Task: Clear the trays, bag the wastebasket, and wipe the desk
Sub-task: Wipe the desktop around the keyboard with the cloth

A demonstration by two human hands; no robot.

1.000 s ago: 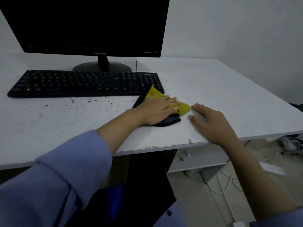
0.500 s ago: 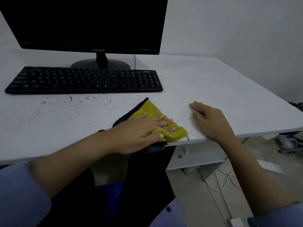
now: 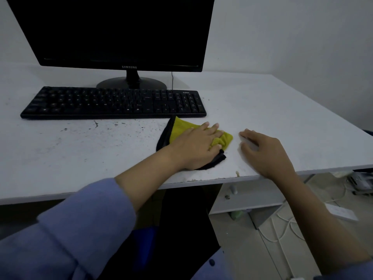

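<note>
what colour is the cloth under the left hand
The cloth is yellow-green on top with a black edge and underside, seen in the head view.

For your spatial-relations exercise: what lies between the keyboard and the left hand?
In the head view, the yellow cloth fills it; the left hand presses it below the keyboard.

left hand (image 3: 196, 147) and yellow cloth (image 3: 181, 128) back from the desk (image 3: 282, 118) edge up near the keyboard (image 3: 113, 103) (cloth more bunched)

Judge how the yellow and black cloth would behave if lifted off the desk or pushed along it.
The cloth is bunched into wrinkles under the left hand, so it is probably floppy and would droop if lifted. It looks thin, likely light. Pushed over the desk, it would probably crumple rather than slide flat.
</note>
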